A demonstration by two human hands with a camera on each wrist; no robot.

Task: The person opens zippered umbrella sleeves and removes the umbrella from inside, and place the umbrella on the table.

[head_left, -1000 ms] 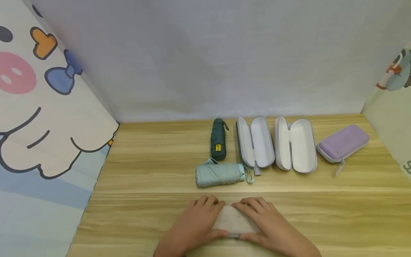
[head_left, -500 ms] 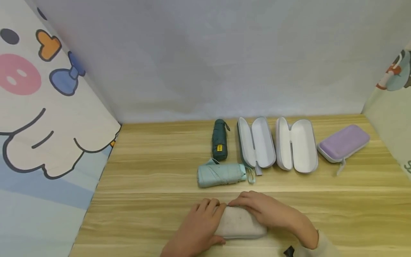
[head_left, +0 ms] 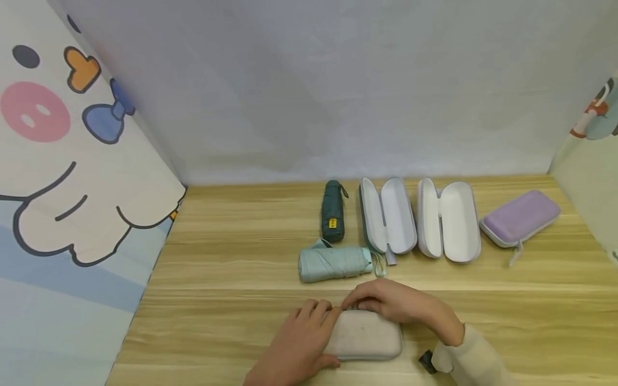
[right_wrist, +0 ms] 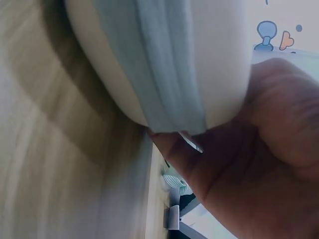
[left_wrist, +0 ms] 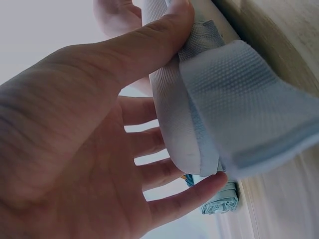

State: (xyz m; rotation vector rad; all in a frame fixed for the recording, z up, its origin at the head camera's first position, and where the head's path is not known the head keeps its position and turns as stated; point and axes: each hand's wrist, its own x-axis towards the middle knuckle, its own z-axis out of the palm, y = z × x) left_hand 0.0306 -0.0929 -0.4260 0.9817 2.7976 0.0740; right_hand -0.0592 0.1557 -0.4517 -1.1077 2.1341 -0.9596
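Note:
An off-white hard-shell zip case point(head_left: 366, 338) lies shut on the wooden table near the front edge. My left hand point(head_left: 300, 343) grips its left end, fingers over the far side and thumb along the near side. A pale blue fabric tab point(left_wrist: 249, 109) sticks out from that end in the left wrist view. At the far long edge, my right hand point(head_left: 386, 300) bends over the case and pinches at the seam, apparently on the zipper pull, which its fingertips mostly hide. Pale blue zipper tape point(right_wrist: 167, 64) runs round the case's end in the right wrist view.
Behind the case lie a light teal folded umbrella point(head_left: 335, 264) and a dark green one point(head_left: 333, 212). To their right stand two open cases, one dark-sided point(head_left: 398, 214) and one pale point(head_left: 458, 222). A purple case point(head_left: 523, 214) lies shut at the far right.
My right hand has left the right end of the white case and moved to its far edge, wrist turned inward. My left hand keeps hold of the left end.

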